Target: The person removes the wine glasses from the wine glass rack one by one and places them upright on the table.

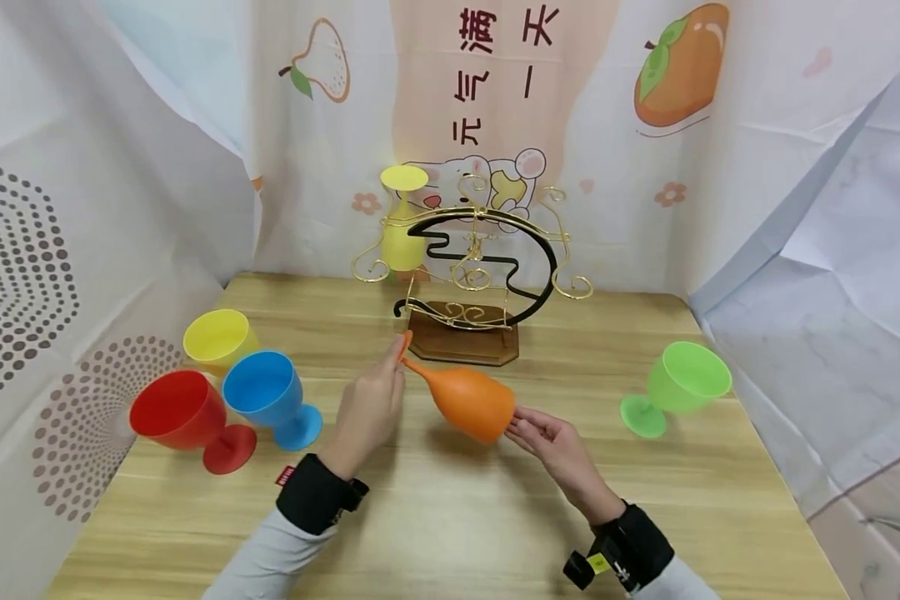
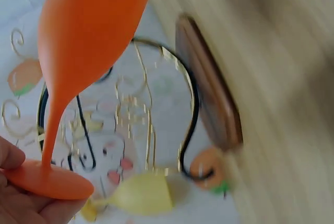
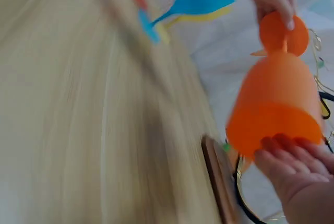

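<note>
An orange plastic goblet [image 1: 471, 404] is tilted on its side above the table, its mouth toward the right and lower than its foot. My left hand [image 1: 366, 410] pinches the round foot [image 2: 49, 179] between thumb and fingers. At the other end, my right hand [image 1: 558, 454] touches the rim with nearly straight fingers; in the right wrist view their tips [image 3: 284, 145] reach into the mouth. Its thumb is not clearly shown. Behind the goblet stands a gold wire rack [image 1: 476, 279] with a black curved band, on a brown wooden base [image 1: 461, 343].
A yellow goblet [image 1: 403, 242] hangs upside down at the rack's left. Red [image 1: 180, 412], blue [image 1: 266, 392] and yellow [image 1: 221, 340] goblets stand upright at the table's left. One green goblet [image 1: 686, 379] stands at the right. Printed curtains [image 1: 570, 125] enclose the table.
</note>
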`<state>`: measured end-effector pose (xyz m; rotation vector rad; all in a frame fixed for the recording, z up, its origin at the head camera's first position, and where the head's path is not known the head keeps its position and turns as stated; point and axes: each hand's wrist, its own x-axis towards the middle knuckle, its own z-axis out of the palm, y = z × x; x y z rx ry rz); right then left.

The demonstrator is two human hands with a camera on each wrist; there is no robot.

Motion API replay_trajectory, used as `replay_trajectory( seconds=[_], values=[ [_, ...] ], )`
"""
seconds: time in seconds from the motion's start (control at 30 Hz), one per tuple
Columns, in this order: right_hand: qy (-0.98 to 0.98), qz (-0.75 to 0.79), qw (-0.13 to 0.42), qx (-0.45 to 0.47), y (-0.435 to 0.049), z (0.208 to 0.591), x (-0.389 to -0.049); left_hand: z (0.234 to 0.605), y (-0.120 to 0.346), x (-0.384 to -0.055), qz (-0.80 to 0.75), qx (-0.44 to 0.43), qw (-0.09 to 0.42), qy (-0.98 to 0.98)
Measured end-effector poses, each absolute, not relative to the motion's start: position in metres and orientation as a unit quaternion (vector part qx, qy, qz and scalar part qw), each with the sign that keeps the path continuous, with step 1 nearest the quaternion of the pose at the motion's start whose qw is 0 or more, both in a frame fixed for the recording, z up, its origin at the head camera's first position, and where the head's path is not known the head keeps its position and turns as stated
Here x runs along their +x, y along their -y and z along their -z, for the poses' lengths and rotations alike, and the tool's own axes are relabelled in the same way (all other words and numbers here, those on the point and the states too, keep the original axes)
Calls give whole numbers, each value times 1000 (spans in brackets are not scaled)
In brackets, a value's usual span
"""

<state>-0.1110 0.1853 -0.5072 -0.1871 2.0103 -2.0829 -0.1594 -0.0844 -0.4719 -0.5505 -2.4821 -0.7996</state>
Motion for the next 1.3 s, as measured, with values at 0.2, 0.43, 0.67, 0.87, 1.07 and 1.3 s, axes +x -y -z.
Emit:
replay_trajectory(
  seconds=[0.2, 0.43, 0.67, 0.87, 1.07, 1.3],
  values=[
    [-639, 760, 116, 8, -169, 510, -108, 482, 59, -150, 329, -205, 227, 893],
    [-600, 795, 96, 0, -165, 514, -110, 489, 51, -148, 347, -210, 209, 890],
    [-683, 727, 67, 15, -199, 502, -107, 498, 54, -143, 369, -279, 75, 884],
    [-877, 473, 13, -81, -277, 464, -98, 507, 67, -149, 311, -321, 58, 893],
    [-935, 273, 2, -225, -341, 430, -87, 509, 83, -156, 291, -312, 73, 901],
    [-978, 111, 50, -168, -367, 426, -79, 510, 92, -159, 283, -302, 77, 907]
  ],
)
